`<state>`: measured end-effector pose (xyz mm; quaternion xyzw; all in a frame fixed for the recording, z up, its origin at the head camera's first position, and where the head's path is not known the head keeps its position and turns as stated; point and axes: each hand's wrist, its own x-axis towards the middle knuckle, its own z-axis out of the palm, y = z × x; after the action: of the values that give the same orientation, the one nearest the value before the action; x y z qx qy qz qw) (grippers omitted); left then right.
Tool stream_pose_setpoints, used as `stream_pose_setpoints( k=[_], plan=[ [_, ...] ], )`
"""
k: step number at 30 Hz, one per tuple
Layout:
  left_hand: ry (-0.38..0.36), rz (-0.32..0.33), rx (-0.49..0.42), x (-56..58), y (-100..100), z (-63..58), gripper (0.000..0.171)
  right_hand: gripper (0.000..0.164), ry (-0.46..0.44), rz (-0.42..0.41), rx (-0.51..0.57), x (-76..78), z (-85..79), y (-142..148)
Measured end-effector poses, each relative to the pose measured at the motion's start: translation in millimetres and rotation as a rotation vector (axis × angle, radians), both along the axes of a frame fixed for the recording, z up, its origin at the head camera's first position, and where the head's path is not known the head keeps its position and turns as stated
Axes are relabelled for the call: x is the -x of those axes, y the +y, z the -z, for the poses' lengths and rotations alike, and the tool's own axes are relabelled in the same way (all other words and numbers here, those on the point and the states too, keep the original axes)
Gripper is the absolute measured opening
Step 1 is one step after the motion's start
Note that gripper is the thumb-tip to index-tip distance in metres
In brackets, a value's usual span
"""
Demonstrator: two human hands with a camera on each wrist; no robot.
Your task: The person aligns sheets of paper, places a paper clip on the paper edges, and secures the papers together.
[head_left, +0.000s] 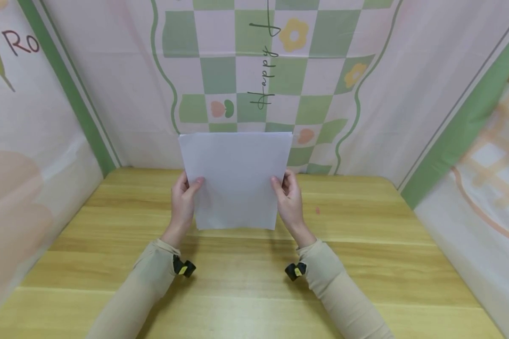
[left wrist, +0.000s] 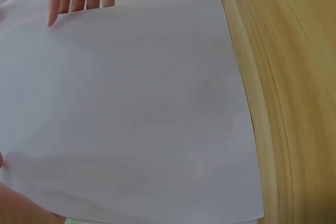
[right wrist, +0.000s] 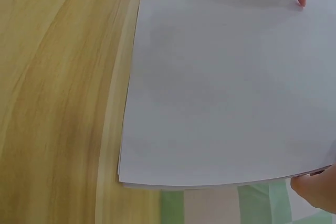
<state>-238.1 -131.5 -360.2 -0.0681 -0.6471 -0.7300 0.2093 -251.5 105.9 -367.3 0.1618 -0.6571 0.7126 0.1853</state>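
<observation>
At frame centre, the left hand (head_left: 182, 201) and right hand (head_left: 291, 202) are gripping opposite side edges of the paper stack (head_left: 237, 181); it is spanning between them, neither being nearer.

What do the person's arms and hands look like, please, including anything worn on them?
The left hand and right hand are ungloved. The left sleeve and right sleeve are long and beige, reaching towards the wrists. Near each cuff sits a small black device with a yellow marking.
</observation>
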Motion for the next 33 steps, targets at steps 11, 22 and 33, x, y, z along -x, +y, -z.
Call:
stream_pose_setpoints(
  k=[11, 22, 33],
  plan=[
    [-0.091, 0.043, 0.009, 2.6, -4, 5.7, 0.034, 0.032, -0.122, -0.052, -0.031, 2.4, 6.6, 0],
    [-0.197, 0.099, 0.033, 5.3, -6, 10.6, 0.043, 0.046, -0.218, -0.115, -0.156, 6.2, 15.1, 5],
    [-0.279, 0.095, 0.047, 7.1, -3, 14.3, 0.043, 0.046, -0.298, -0.105, -0.211, 4.9, 15.1, 4]
  ],
)
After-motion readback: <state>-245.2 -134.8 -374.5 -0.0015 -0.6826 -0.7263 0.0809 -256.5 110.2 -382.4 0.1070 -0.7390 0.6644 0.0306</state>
